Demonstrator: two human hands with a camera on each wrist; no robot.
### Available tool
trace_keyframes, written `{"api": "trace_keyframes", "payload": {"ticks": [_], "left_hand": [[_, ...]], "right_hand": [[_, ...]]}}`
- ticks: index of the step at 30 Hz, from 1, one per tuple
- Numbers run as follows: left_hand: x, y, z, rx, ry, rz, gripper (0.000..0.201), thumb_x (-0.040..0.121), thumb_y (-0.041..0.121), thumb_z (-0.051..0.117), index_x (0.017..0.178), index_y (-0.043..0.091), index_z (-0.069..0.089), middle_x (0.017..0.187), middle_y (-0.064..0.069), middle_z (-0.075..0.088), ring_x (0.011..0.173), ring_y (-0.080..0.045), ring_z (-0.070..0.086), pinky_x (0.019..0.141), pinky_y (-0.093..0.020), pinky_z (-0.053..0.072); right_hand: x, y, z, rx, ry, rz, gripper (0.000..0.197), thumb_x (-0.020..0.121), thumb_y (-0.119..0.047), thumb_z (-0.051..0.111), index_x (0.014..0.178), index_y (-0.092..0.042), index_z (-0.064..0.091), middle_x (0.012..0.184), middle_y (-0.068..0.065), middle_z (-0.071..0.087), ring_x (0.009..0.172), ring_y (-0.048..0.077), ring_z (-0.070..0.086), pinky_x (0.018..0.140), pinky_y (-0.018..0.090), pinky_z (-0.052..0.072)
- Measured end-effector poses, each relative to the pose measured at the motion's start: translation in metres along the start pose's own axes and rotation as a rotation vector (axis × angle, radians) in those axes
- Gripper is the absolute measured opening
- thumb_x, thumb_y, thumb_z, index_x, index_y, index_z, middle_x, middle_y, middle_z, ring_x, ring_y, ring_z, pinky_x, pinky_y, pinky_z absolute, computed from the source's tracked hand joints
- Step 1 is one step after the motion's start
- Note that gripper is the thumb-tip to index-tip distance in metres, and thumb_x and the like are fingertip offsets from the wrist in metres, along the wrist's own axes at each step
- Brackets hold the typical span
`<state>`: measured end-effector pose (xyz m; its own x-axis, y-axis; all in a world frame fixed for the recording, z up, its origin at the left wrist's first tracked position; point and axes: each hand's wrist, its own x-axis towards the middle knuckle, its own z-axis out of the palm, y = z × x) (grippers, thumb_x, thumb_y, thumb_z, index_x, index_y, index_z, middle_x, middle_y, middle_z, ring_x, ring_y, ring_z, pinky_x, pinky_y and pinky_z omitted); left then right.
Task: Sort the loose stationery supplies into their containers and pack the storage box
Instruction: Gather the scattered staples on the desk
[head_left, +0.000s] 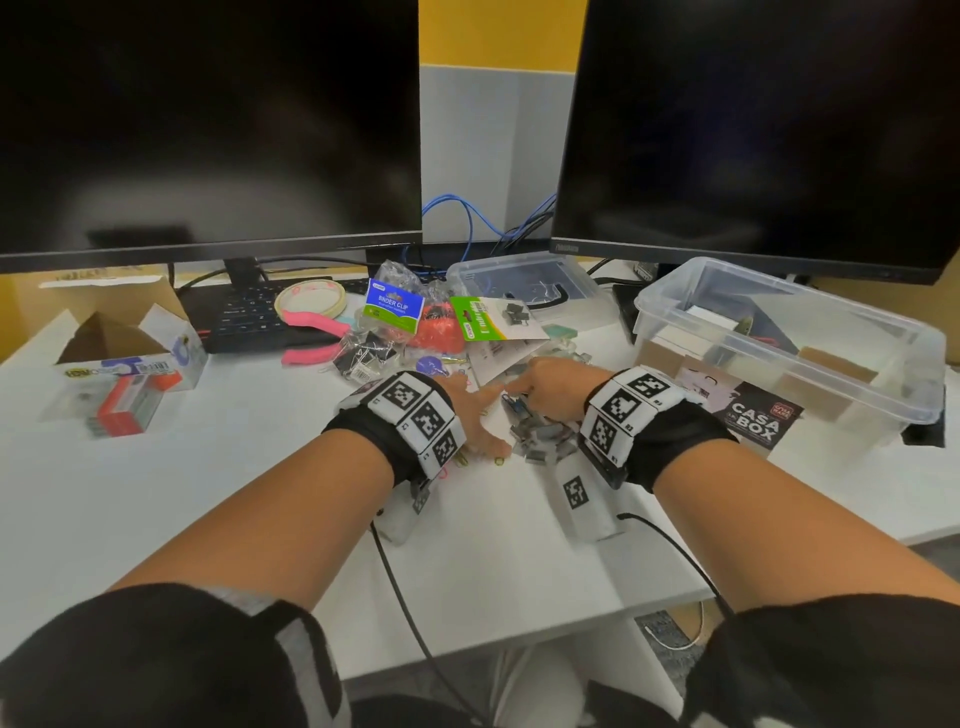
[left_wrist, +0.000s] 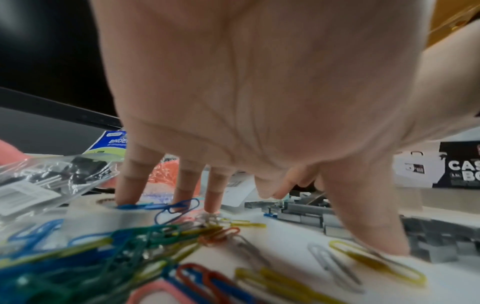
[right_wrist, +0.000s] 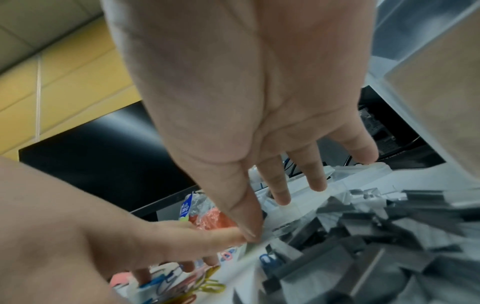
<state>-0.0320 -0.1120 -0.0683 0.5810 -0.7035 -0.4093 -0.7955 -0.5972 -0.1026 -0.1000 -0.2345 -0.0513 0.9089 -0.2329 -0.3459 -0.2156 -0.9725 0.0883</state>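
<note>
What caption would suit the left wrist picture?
Left hand spread, fingers pressing coloured paper clips beside staples.

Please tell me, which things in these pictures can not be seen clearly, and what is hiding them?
- Head view: both palms hidden by the wrist bands; the left hand and right hand cover part of the staples.
- Head view: storage box contents blurred behind its cloudy wall.
- Left wrist view: binder clip label cut off by the fingers.
- Right wrist view: paper clips blurred, partly behind the left hand.

left hand (left_wrist: 259, 102): fingers spread, tips on desk | paper clips (left_wrist: 135, 242) beneath | staples (left_wrist: 311, 214) beside thumb
</note>
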Motion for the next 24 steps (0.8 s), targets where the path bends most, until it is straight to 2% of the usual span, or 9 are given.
{"api": "trace_keyframes", "payload": {"ticks": [3, 6, 9, 12, 15, 17, 19, 21, 24], "left_hand": [[0.0, 0.001, 0.001, 0.028, 0.014, 0.003, 0.086, 0.076, 0.079, 0.042, 0.146, 0.049, 0.002, 0.155, -0.014, 0.009, 0.141, -0.038, 0.013, 0.112, -0.052, 0.02], [0.001, 0.003, 0.001, 0.044, 0.017, -0.038, 0.085, 0.075, 0.081, 0.039, 0.147, 0.045, 0.009, 0.156, -0.01, 0.005, 0.143, -0.037, 0.008, 0.113, -0.053, 0.016], [-0.003, 0.007, 0.0, 0.05, 0.042, -0.066, 0.087, 0.077, 0.08, 0.036, 0.149, 0.037, 0.013, 0.157, -0.01, 0.005, 0.143, -0.036, 0.008, 0.113, -0.051, 0.014], [-0.008, 0.011, 0.002, 0.014, 0.117, -0.1, 0.091, 0.078, 0.078, 0.04, 0.149, 0.024, 0.022, 0.155, -0.011, 0.014, 0.141, -0.033, 0.017, 0.112, -0.043, 0.018], [-0.004, 0.004, 0.002, -0.054, 0.133, -0.138, 0.087, 0.085, 0.072, 0.033, 0.147, 0.011, 0.027, 0.155, -0.014, 0.017, 0.139, -0.034, 0.023, 0.111, -0.041, 0.022], [-0.001, -0.001, 0.002, -0.064, 0.132, -0.129, 0.08, 0.09, 0.067, 0.027, 0.144, 0.008, 0.033, 0.153, -0.016, 0.02, 0.137, -0.035, 0.026, 0.111, -0.042, 0.023], [-0.002, -0.001, 0.004, -0.061, 0.159, -0.14, 0.084, 0.086, 0.071, 0.033, 0.143, 0.009, 0.034, 0.15, -0.016, 0.024, 0.136, -0.034, 0.027, 0.109, -0.042, 0.025], [-0.001, -0.001, 0.008, -0.026, 0.195, -0.139, 0.091, 0.078, 0.075, 0.045, 0.14, 0.009, 0.036, 0.145, -0.014, 0.03, 0.133, -0.032, 0.031, 0.107, -0.041, 0.03], [0.003, -0.009, 0.01, 0.004, 0.225, -0.126, 0.087, 0.076, 0.072, 0.052, 0.135, 0.01, 0.039, 0.141, -0.013, 0.035, 0.129, -0.032, 0.036, 0.106, -0.044, 0.035]], "right_hand": [[-0.006, -0.002, 0.003, 0.004, -0.018, -0.052, 0.04, 0.094, -0.006, 0.04, 0.13, -0.017, 0.055, 0.123, 0.011, 0.057, 0.11, 0.028, 0.056, 0.083, 0.029, 0.042], [-0.015, 0.002, 0.007, -0.03, -0.04, -0.096, 0.045, 0.093, -0.004, 0.039, 0.132, -0.024, 0.052, 0.128, 0.011, 0.054, 0.114, 0.029, 0.053, 0.082, 0.027, 0.04], [-0.019, 0.003, 0.004, -0.022, -0.036, -0.091, 0.042, 0.095, -0.008, 0.04, 0.133, -0.022, 0.052, 0.132, 0.009, 0.052, 0.118, 0.028, 0.05, 0.088, 0.025, 0.038], [-0.018, 0.002, 0.0, 0.03, -0.049, -0.008, 0.038, 0.097, -0.013, 0.042, 0.132, -0.02, 0.053, 0.137, 0.005, 0.05, 0.121, 0.026, 0.049, 0.093, 0.027, 0.039], [-0.017, 0.001, 0.001, 0.11, 0.059, 0.053, 0.032, 0.094, -0.017, 0.046, 0.121, -0.01, 0.062, 0.125, 0.009, 0.06, 0.112, 0.027, 0.056, 0.091, 0.031, 0.044], [-0.017, -0.001, 0.004, 0.158, 0.141, 0.047, 0.031, 0.088, -0.03, 0.058, 0.11, -0.009, 0.064, 0.114, 0.009, 0.062, 0.109, 0.027, 0.056, 0.091, 0.034, 0.046], [-0.019, -0.004, 0.009, 0.149, 0.151, 0.084, 0.052, 0.074, -0.052, 0.07, 0.11, -0.017, 0.058, 0.118, 0.005, 0.053, 0.116, 0.027, 0.046, 0.099, 0.044, 0.04], [-0.02, -0.006, 0.012, 0.109, 0.116, 0.144, 0.074, 0.062, -0.063, 0.073, 0.118, -0.021, 0.051, 0.127, 0.005, 0.043, 0.125, 0.03, 0.036, 0.104, 0.051, 0.031], [-0.022, 0.008, 0.014, 0.263, 0.129, 0.142, 0.075, 0.065, -0.053, 0.077, 0.124, -0.019, 0.047, 0.131, 0.007, 0.042, 0.12, 0.028, 0.043, 0.099, 0.04, 0.039]]}}
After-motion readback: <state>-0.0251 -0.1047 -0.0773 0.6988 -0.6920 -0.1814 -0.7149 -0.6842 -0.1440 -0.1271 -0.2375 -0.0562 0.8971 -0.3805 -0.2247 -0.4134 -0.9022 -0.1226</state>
